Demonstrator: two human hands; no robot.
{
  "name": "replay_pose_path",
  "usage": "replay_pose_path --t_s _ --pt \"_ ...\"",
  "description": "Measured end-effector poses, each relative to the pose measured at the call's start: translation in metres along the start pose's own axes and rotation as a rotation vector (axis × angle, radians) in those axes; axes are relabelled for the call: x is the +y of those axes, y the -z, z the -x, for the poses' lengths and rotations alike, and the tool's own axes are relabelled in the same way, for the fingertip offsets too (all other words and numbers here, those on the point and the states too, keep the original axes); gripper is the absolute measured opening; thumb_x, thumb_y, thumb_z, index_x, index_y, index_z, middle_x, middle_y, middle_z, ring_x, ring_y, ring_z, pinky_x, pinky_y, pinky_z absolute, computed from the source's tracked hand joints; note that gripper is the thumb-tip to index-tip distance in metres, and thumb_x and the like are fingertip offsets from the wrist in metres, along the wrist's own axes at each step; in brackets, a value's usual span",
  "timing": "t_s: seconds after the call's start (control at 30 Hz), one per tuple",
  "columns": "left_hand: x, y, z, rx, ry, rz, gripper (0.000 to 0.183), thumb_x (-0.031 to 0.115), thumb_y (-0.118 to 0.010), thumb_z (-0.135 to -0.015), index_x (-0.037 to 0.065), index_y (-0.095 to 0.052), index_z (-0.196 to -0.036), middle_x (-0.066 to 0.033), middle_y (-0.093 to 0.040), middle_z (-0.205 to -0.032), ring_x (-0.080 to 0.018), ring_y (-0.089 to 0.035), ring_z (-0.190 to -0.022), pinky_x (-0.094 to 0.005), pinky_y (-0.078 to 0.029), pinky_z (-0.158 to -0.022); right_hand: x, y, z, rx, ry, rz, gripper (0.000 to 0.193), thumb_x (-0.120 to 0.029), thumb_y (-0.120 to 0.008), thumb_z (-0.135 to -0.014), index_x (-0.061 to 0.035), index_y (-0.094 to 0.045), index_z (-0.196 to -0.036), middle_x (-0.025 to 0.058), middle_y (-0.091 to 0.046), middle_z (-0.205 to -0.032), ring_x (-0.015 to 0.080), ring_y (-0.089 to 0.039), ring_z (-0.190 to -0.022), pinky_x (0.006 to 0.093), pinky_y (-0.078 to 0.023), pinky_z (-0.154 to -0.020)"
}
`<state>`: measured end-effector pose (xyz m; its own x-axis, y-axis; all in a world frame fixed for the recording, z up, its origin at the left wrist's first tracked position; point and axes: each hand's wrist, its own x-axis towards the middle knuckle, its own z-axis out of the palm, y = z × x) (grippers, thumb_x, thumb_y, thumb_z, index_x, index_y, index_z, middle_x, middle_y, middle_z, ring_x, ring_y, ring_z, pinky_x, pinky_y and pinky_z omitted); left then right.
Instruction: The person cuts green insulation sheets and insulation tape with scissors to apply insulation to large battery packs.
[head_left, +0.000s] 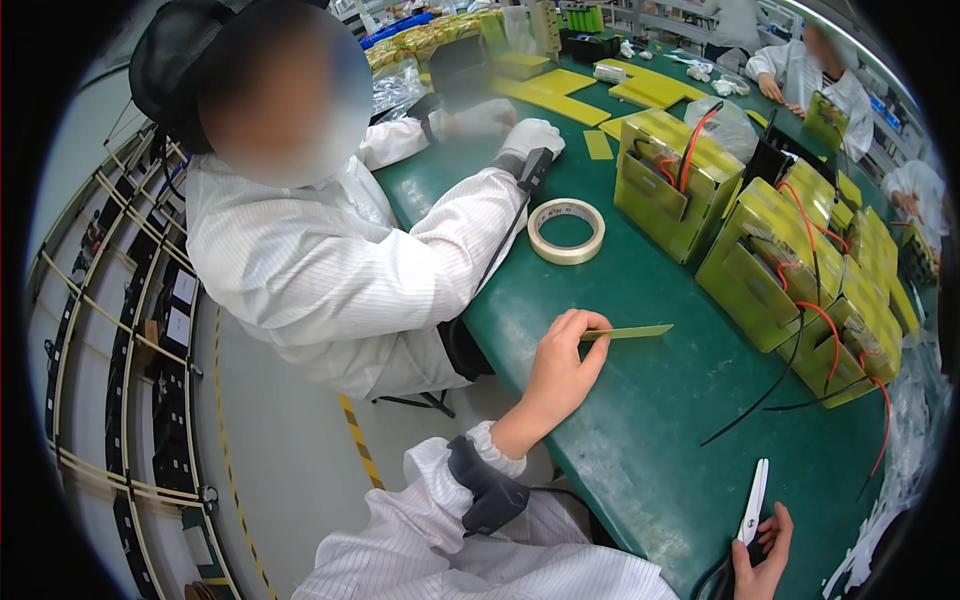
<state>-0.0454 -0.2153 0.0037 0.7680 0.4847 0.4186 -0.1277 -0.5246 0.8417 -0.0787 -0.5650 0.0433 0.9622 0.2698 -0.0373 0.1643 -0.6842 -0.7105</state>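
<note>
Between the thumb and fingers of my left hand (560, 375) is a thin yellow-green strip (640, 332), held just over the green table and pointing right. My right hand (765, 558), low at the right, is closed round the dark handles of a pair of scissors (753, 505). Their pale blades point away from me and look nearly together. Beyond my left hand a roll of cream tape (566, 232) lies flat. Several yellow-green wrapped battery packs (675, 180) with red and black wires stand to the right of the strip.
At my left a co-worker in a white striped coat (330, 270) works with gloved hands (530, 140). Yellow-green sheets (555, 95) lie on the far table (620, 430). Loose wires (755, 390) trail toward me. Other people sit at the far right. Shelving (130, 350) stands at the left.
</note>
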Motion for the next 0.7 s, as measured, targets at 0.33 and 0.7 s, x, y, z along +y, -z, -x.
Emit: replay_pose_path --t_s 0.33,0.7 --pt "-0.0011 -0.0015 0.0033 -0.008 0.157 0.293 0.01 0.005 -0.051 -0.086 -0.001 -0.05 -0.093 -0.0088 -0.056 -0.081 -0.0158 -0.06 -0.071 -0.0257 -0.046 -0.062 -0.0019 0.0008 0.0 -0.008 -0.012 -0.005 0.053 -0.007 -0.067 -0.074 -0.0005 -0.043 -0.121 0.005 -0.048 -0.093 0.0153 -0.042 -0.076 0.0267 -0.038 -0.07" --pt "-0.0031 -0.001 0.0019 0.008 0.113 0.172 0.01 0.007 -0.053 -0.086 -0.001 -0.05 -0.092 -0.0084 -0.055 -0.081 -0.0144 -0.056 -0.066 -0.0256 -0.044 -0.06 -0.0011 0.0008 0.0013 -0.006 -0.004 -0.016 0.05 -0.006 -0.066 -0.076 -0.0007 -0.043 -0.121 0.0053 -0.048 -0.093 0.0153 -0.042 -0.076 0.0272 -0.038 -0.07"
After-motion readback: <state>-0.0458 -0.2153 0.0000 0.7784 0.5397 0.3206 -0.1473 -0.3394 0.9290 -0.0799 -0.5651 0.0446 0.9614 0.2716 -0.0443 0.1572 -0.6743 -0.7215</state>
